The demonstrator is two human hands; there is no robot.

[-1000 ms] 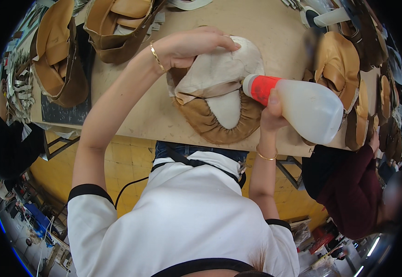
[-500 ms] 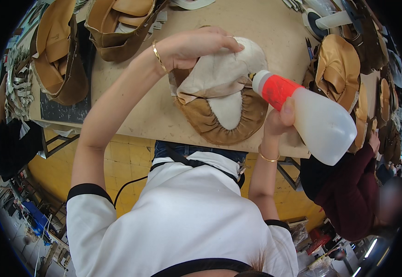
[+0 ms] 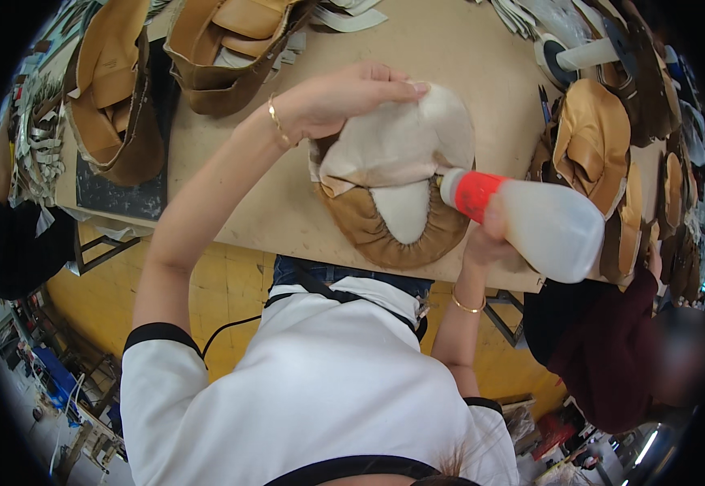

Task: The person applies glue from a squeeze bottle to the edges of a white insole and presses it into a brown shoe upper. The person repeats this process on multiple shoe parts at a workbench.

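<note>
A brown leather shoe upper with a gathered toe lies on the table in front of me, its toe towards me. Its pale lining is turned up, and a white insole shows inside the gathers. My left hand pinches the far edge of this lining between thumb and fingers. A translucent squeeze bottle with a red band is gripped in my right hand. The bottle is tipped, its nozzle at the lining's right edge just above the gathers. Whether anything flows out cannot be seen.
Tan and brown shoe uppers stand at the back left, one on a black board. More uppers pile up on the right, near a tape roll. A co-worker in a dark red sleeve is at the right.
My right hand has brought the bottle's nozzle nearer to me along the lining's edge, and the bottle now tilts less steeply. My left hand still pinches the lining. The view has shifted slightly.
</note>
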